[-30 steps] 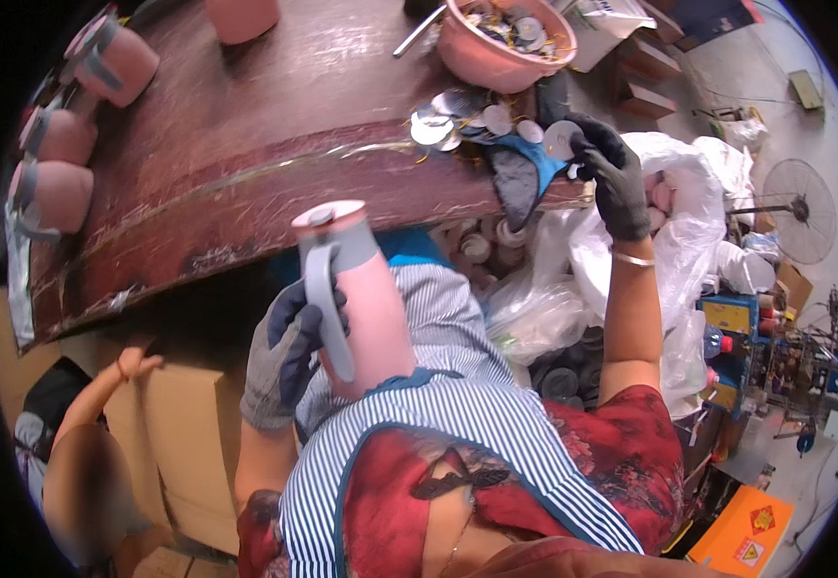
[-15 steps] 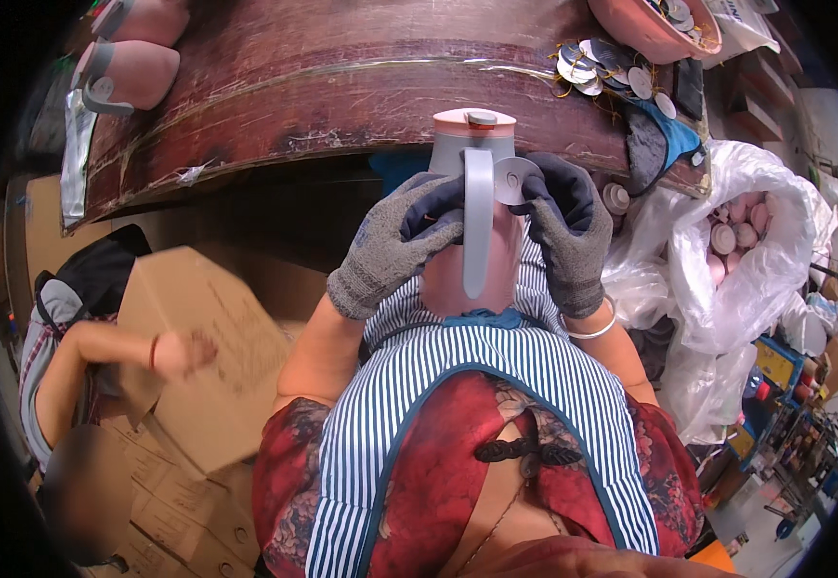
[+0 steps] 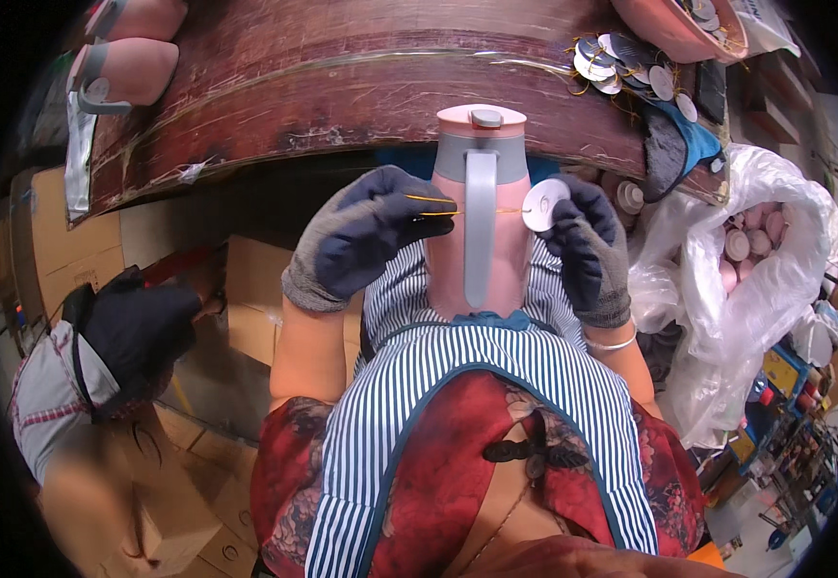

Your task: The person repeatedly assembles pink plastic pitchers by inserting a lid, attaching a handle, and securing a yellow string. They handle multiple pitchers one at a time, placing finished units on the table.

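Observation:
A pink jug [image 3: 446, 250] with a grey collar, a grey handle and a spouted lid stands upright in my lap, against my striped apron. My left hand [image 3: 366, 231], in a grey and dark-blue work glove, pinches a thin yellow string [image 3: 431, 199] left of the handle. The string runs behind the handle toward a round white tag [image 3: 544, 204]. On the jug's right, my gloved right hand [image 3: 588, 241] holds that tag by its edge between thumb and fingers. Neither hand grips the jug itself.
The worn red-brown table [image 3: 342, 116] carries two pink jugs [image 3: 135, 72] at left, and a heap of tags [image 3: 621, 67] beside a pink bowl [image 3: 674, 34] at right. A plastic bag [image 3: 703, 289] of pink lids stands right. A co-worker [image 3: 101, 347] bends among cardboard boxes [image 3: 164, 482] at left.
My hands have drawn apart, and the yellow string now stretches between my left fingers and the tag. The co-worker has bent forward, and the large box there has moved.

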Tool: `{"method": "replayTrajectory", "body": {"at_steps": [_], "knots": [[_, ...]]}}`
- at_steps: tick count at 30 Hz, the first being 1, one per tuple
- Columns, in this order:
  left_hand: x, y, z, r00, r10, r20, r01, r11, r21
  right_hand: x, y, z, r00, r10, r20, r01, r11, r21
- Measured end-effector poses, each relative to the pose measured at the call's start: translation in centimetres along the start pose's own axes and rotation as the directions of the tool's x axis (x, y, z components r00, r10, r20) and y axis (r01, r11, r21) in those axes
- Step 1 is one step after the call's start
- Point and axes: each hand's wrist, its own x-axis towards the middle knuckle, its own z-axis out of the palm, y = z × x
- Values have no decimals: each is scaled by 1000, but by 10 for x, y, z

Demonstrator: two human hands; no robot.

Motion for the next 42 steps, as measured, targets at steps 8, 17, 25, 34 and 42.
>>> {"method": "replayTrajectory", "body": {"at_steps": [8, 17, 25, 34, 42], "knots": [[39, 3, 4, 986, 120, 117, -73, 936, -345, 42, -48, 62, 804, -513, 300, 592, 647, -480], [45, 36, 39, 994, 73, -76, -30, 890, 454, 69, -67, 67, 767, -393, 506, 631, 604, -487], [47, 101, 35, 863, 141, 484, -427, -309, 850, 72, -32, 58, 787, -435, 437, 617, 567, -546], [60, 25, -105, 919, 395, -7, -305, 721, 622, 59, 21, 45, 735, -393, 553, 654, 198, -730], [66, -11, -54, 667, 732, 141, -150, -54, 987, 38, 24, 23, 754, -454, 475, 598, 172, -783]]}}
